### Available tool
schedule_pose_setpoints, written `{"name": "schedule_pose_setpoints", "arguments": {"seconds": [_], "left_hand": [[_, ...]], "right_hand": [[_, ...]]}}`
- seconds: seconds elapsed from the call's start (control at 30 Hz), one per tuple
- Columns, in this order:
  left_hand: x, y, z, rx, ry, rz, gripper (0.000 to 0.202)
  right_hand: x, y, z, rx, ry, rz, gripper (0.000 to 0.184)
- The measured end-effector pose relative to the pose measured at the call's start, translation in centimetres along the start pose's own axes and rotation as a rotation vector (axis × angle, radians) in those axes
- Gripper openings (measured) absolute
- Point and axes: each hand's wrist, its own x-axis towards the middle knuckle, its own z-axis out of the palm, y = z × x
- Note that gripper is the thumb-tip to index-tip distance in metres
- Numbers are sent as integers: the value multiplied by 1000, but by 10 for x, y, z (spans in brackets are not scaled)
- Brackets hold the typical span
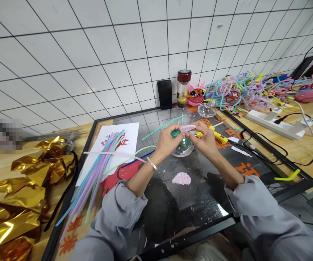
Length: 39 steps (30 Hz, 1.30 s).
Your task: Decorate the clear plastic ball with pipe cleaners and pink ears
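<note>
A pink fuzzy piece (pixel 187 128), apparently coiled from pipe cleaner, is pinched between both hands. My left hand (pixel 170 140) grips its left end, and my right hand (pixel 203 139) its right end, fingers closed on it. Just below the hands, a clear round shell with green inside (pixel 183 148) rests on the glass-topped board (pixel 163 170), partly hidden by my fingers. Nearer to me lies a second pink flat piece (pixel 182 178), rounded and striped. Beside my right hand sits a yellow glue gun (pixel 218 135), its front partly covered.
Purple, blue and green pipe cleaners (pixel 99 166) lie across white paper (pixel 130 134) at left, near gold foil (pixel 23 192). Behind stand a phone (pixel 164 94), a bottle (pixel 182 90) and a pink mask-like figure (pixel 196 96). Tangled pipe cleaners (pixel 235 90) and a power strip (pixel 276 123) are right.
</note>
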Motion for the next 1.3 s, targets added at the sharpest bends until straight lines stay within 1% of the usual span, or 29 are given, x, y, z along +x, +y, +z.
{"name": "schedule_pose_setpoints", "arguments": {"seconds": [0.43, 0.7, 1.07, 1.2, 1.3], "left_hand": [[-1, 6, -1, 42, -9, -10, 12], [-1, 9, -2, 60, -14, -12, 14], [-1, 9, -3, 60, -17, -20, 18], [-1, 8, -2, 46, -11, -15, 16], [0, 5, -1, 18, -7, 6, 12]], "right_hand": [[-1, 4, 1, 11, 16, -32, 7], [0, 3, 1, 6, 27, -19, 10], [0, 2, 0, 7, 28, -28, 9], [0, 4, 0, 2, 22, -22, 6], [0, 5, 0, 8, 26, -14, 9]]}}
